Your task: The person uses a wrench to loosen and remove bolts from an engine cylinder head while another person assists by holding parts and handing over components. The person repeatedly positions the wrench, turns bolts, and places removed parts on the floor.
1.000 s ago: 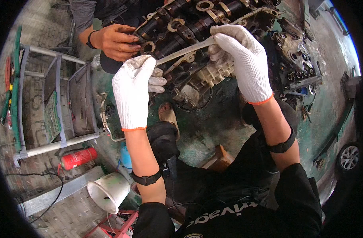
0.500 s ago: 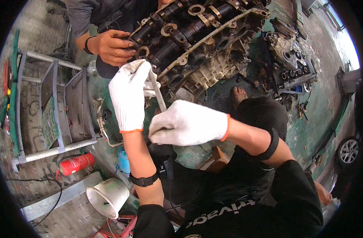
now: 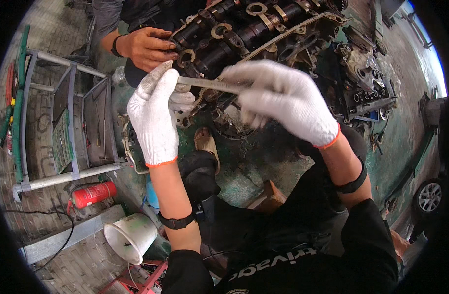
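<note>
My left hand, in a white knit glove, is closed around one end of a metal wrench beside the near-left end of a greasy engine. The wrench's head is hidden behind that hand. My right hand, gloved the same way and blurred by motion, has its fingers and thumb around the wrench's other end. Dark camshafts with ring-shaped metal caps run along the engine's top. Another person's bare, oil-stained hand rests at the engine's left end, just beyond my left hand.
A metal frame rack stands at the left, with a red fire extinguisher below it. A white bucket is tipped toward the left. Engine parts lie on the floor at the right, with a car wheel farther out.
My right hand has swung up and to the right, taking the wrench from a steep slant to nearly level. My left hand has stayed near the engine's end. The view has shifted slightly.
</note>
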{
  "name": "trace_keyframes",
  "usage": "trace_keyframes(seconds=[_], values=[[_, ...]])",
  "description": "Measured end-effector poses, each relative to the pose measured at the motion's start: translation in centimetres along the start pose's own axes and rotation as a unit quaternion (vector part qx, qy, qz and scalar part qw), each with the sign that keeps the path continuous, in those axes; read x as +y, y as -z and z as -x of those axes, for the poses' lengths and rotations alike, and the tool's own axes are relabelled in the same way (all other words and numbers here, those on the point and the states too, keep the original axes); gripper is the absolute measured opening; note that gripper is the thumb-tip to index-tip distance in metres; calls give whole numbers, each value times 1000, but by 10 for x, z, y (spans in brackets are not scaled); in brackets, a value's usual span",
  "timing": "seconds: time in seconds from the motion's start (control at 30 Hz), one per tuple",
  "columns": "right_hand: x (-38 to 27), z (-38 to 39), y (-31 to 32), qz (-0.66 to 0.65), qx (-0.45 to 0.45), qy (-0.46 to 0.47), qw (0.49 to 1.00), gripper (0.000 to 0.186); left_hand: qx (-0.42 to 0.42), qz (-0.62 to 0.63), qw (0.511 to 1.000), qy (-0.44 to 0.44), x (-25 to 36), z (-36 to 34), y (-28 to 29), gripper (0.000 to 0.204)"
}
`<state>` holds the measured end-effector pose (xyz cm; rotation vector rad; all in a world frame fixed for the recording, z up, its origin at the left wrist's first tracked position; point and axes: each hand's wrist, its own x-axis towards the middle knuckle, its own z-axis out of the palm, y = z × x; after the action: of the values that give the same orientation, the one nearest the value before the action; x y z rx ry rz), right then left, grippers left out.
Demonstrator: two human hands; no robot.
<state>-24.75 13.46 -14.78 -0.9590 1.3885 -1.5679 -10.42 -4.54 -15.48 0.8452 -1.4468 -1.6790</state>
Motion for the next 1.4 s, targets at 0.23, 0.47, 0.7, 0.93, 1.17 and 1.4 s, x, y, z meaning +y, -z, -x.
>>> trace_keyframes(seconds=[0.23,0.47,0.7,0.93,1.17,1.4], values=[[19,-16,15,-128,179,-86,972,21,-10,-198,980,24,5,2,-10,30],[14,-12,16,-124,202,-19,971,22,1,-226,974,29,5,2,-17,29],[23,-16,22,-160,241,1,957,23,-1,-257,964,64,8,2,-17,27],[18,-10,28,-90,179,-46,979,19,-4,-254,966,48,5,0,-17,29],[15,1,17,-84,20,-46,995,18,-33,-216,975,48,1,-5,-12,30],[25,3,-23,88,-264,57,959,23,-53,-212,976,19,1,-7,-8,26]])
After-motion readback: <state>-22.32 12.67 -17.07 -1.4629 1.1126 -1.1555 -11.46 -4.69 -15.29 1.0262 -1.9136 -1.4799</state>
